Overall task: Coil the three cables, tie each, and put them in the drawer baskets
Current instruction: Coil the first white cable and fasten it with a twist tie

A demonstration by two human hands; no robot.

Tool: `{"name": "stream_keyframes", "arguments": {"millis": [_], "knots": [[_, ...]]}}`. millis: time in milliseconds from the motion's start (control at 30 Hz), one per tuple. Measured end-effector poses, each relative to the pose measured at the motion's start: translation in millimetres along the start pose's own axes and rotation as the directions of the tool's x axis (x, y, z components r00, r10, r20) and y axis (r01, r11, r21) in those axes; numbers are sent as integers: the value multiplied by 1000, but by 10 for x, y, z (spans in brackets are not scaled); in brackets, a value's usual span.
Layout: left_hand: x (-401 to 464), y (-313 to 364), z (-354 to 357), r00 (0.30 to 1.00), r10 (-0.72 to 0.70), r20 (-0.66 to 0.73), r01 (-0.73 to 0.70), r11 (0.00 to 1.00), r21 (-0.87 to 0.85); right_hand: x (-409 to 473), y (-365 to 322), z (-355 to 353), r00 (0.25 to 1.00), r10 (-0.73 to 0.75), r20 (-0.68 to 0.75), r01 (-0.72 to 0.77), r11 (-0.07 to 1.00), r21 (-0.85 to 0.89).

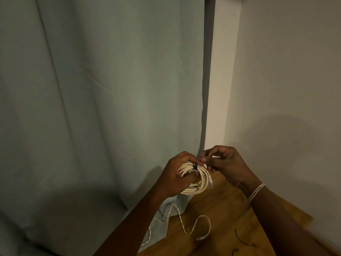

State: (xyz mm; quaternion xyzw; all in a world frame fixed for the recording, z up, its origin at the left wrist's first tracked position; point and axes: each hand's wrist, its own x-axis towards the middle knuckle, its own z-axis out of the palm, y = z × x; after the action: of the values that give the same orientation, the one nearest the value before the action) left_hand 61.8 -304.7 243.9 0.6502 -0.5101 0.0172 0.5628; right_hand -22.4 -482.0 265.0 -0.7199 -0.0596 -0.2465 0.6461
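Pale blue-grey curtain [101, 108] hung over most of the left side, w/ long vertical folds, its bottom edge bunched on a wooden floor [221, 218]. White wall strip [221, 80] stood just right of the curtain, then a plain beige wall [286, 71] w/ soft shadow.

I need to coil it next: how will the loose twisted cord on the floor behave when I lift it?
The twisted cord lies in slack, wavy bends, so it is probably floppy and will dangle. It looks thin, so likely light. Its trailing end may snag on the curtain hem.
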Motion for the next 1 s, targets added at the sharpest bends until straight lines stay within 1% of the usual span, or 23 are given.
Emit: {"name": "stream_keyframes", "arguments": {"millis": [100, 167, 233, 333, 367, 433, 533, 633, 767, 867, 1000], "knots": [[-5, 19, 28, 997, -75, -31, 73, 996, -41, -42, 62, 10, 1000, -23, -20, 25, 992, 127], [-12, 13, 28, 993, -105, -59, 102, 993, -57, -72, 61, -23, 998, -55, 35, 49, 988, 148], [-17, 21, 34, 994, -94, -62, 90, 994, -63, -95, 34, -63, 994, -68, 91, 55, 990, 131], [-9, 54, 48, 993, -92, -75, 85, 992, -98, -94, -19, -110, 987, -90, 133, 82, 995, 62], [-5, 56, 53, 991, -104, -86, 94, 989, -119, -89, -43, -119, 985, -101, 141, 100, 995, 19], [-1, 52, 57, 988, -118, -96, 104, 985, -138, -75, -115, -125, 980, -133, 147, 152, 981, -124], [-2, 54, 53, 990, -84, -112, 70, 990, -126, -61, -235, -102, 956, -200, 214, 264, 906, -330], [15, 62, 33, 989, -41, -141, 26, 994, -106, -46, -289, -92, 945, -221, 241, 310, 840, -445], [49, 54, -4, 990, -10, -142, 1, 998, -65, -26, -308, -82, 942, -222, 250, 322, 802, -503], [55, 60, -40, 990, 7, -138, -14, 998, -53, -15, -328, -67, 947, -231, 222, 313, 820, -479], [34, 106, -68, 992, 21, -128, -29, 998, -58, -4, -336, -56, 950, -220, 220, 301, 830, -470]]}}
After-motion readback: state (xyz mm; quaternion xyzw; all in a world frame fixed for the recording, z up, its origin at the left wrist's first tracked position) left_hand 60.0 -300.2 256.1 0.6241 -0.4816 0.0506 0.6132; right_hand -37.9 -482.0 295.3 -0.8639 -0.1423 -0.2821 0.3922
